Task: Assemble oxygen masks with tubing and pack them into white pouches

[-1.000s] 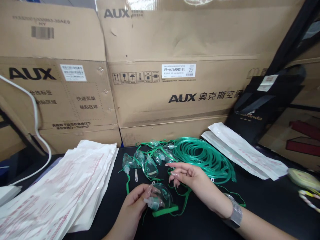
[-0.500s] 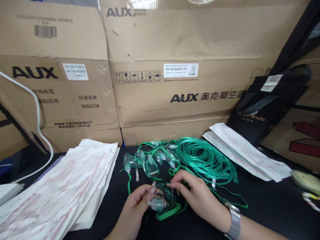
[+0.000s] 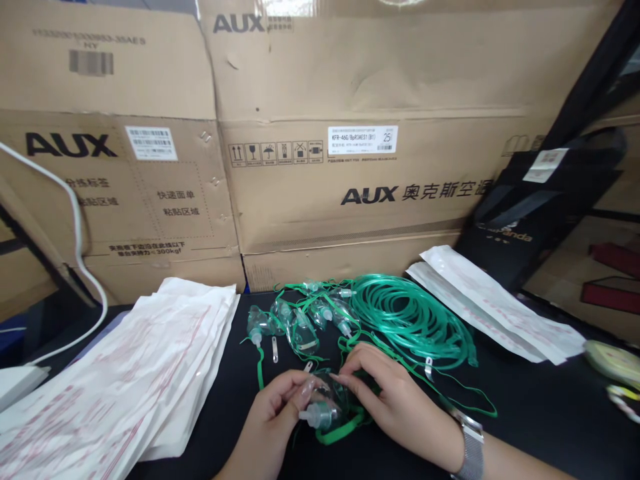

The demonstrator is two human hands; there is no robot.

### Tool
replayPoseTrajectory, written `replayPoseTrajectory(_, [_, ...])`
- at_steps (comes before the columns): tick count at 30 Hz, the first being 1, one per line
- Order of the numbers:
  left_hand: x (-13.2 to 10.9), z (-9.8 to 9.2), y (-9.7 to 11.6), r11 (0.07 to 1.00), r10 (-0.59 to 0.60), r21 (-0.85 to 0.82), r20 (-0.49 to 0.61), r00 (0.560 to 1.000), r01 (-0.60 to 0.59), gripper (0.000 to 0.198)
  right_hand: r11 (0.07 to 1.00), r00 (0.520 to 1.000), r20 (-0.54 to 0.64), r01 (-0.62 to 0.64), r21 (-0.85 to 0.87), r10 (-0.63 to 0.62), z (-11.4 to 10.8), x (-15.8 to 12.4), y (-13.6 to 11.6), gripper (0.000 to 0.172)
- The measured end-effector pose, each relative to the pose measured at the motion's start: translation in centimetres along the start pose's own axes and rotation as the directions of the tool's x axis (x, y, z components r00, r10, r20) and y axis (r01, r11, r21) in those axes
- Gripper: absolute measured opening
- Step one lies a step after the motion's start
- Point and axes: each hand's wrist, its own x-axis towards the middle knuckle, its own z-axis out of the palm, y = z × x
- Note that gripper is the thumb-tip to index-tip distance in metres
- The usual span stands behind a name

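A clear green-tinted oxygen mask (image 3: 336, 393) with a whitish connector and a green strap (image 3: 341, 432) is held low over the black table. My left hand (image 3: 280, 407) is closed on its left edge, thumb and fingers pinching near a small metal strip (image 3: 309, 367). At the mask's upper right, my right hand (image 3: 383, 380) pinches the edge, its fingertips partly hiding the rim. Just beyond lie several more oxygen masks (image 3: 300, 327) with green straps. Another metal strip (image 3: 275, 349) lies on the table left of them, and one (image 3: 429, 368) is right of my right hand.
Coiled green tubing (image 3: 410, 320) lies behind my right hand. White printed pouches (image 3: 115, 373) are stacked at the left, and more pouches (image 3: 495, 307) lie at the back right. Large cardboard boxes (image 3: 350, 227) stand behind the table, with a black bag (image 3: 530, 213) at the right.
Both hands still hold the mask. It has tilted slightly and shifted a little right, and my right fingertips have bent closer in against its upper edge.
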Motion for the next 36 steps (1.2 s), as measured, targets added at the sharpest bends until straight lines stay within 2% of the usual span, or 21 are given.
replayPoseTrajectory(18, [-0.29, 0.32, -0.04, 0.997, 0.047, 0.056, 0.042, 0.998, -0.050, 0.017, 0.997, 0.997, -0.045, -0.068, 0.022, 0.069, 0.20, -0.15, -0.38, 0.010])
replayPoseTrajectory(26, [-0.19, 0.44, -0.02, 0.999, 0.021, 0.027, 0.063, 0.998, -0.023, 0.016, 0.982, 0.983, -0.048, -0.175, 0.075, 0.179, 0.26, 0.12, -0.58, 0.014])
replayPoseTrajectory(36, [-0.20, 0.33, 0.08, 1.000, 0.005, 0.008, 0.089, 0.996, -0.006, 0.017, 0.992, 0.990, -0.072, -0.121, 0.041, 0.124, 0.27, 0.06, -0.48, 0.014])
